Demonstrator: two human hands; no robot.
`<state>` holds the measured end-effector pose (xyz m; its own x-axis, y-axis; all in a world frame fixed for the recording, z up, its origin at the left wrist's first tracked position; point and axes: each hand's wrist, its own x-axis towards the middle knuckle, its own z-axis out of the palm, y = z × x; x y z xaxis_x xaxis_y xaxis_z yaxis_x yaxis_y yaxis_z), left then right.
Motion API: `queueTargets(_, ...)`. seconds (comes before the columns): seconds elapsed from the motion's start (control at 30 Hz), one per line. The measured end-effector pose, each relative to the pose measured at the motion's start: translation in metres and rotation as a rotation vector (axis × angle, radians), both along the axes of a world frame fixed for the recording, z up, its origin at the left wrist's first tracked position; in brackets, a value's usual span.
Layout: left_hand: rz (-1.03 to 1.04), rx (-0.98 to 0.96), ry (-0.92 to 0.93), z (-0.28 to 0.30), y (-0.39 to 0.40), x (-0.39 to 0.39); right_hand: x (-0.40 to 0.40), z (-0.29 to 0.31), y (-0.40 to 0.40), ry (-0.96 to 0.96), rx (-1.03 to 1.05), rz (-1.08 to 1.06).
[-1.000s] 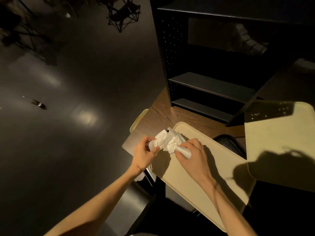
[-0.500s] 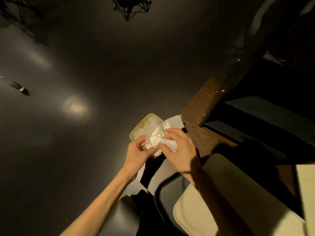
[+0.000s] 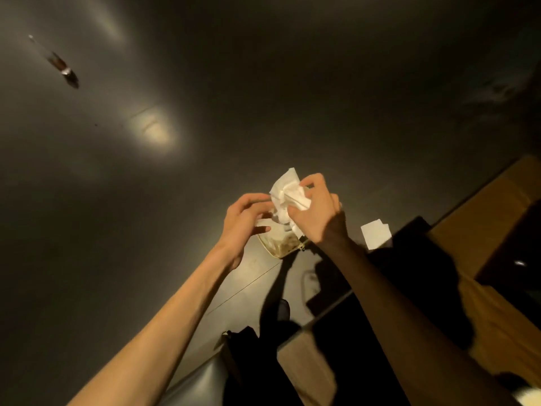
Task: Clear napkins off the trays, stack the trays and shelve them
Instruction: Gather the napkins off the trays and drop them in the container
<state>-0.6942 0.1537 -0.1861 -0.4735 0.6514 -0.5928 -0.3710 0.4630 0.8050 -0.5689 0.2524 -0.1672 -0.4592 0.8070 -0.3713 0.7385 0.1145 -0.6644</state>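
Observation:
A crumpled wad of white napkins (image 3: pixel 288 191) is clenched in my right hand (image 3: pixel 317 213), held out over the dark floor. My left hand (image 3: pixel 244 221) is just left of the wad with its fingers spread; a small white scrap shows by its fingertips, and I cannot tell if it is pinched. Directly below both hands stands a cream-rimmed bin (image 3: pixel 281 249) with brownish waste inside. One flat white napkin (image 3: pixel 376 234) lies to the right of the bin. No full tray is in view; a pale sliver (image 3: pixel 530 399) shows at the bottom right corner.
The wooden table (image 3: pixel 503 206) runs along the right edge, partly in shadow. A dark chair or seat (image 3: pixel 205 379) sits at the bottom centre. A small dark object (image 3: pixel 66 73) lies on the floor at the far left. The floor is dark and glossy.
The view has swung left, away from the tray and shelf. Both hands carried the napkins off the tray and out over the bin. My left hand's fingers have spread apart.

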Motion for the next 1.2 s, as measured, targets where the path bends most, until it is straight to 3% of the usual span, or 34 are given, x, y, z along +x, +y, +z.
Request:
queueTargets(0.3,-0.089,-0.21,0.093,-0.155,0.001,-0.039,-0.062,-0.189,0.002,-0.272,-0.184,-0.182)
queueTargets(0.5,0.019,-0.232,-0.033,-0.25,-0.015,-0.04,-0.066,-0.305,0.012,-0.226,-0.396,-0.424)
queueTargets(0.7,0.053,-0.178,-0.028,-0.299,-0.027,-0.037,-0.065,-0.375,0.033,-0.189,-0.388,-0.63)
queueTargets(0.83,0.132,-0.177,-0.004,-0.3,-0.023,-0.032,-0.06,-0.387,0.029,-0.298,-0.273,-0.551)
queueTargets(0.93,0.125,-0.218,0.031,-0.281,-0.019,-0.028,-0.063,-0.372,0.021,-0.316,-0.315,-0.476)
queueTargets(1.2,-0.015,-0.18,0.078,-0.158,-0.01,-0.037,-0.078,-0.228,0.04,-0.161,-0.36,-0.361)
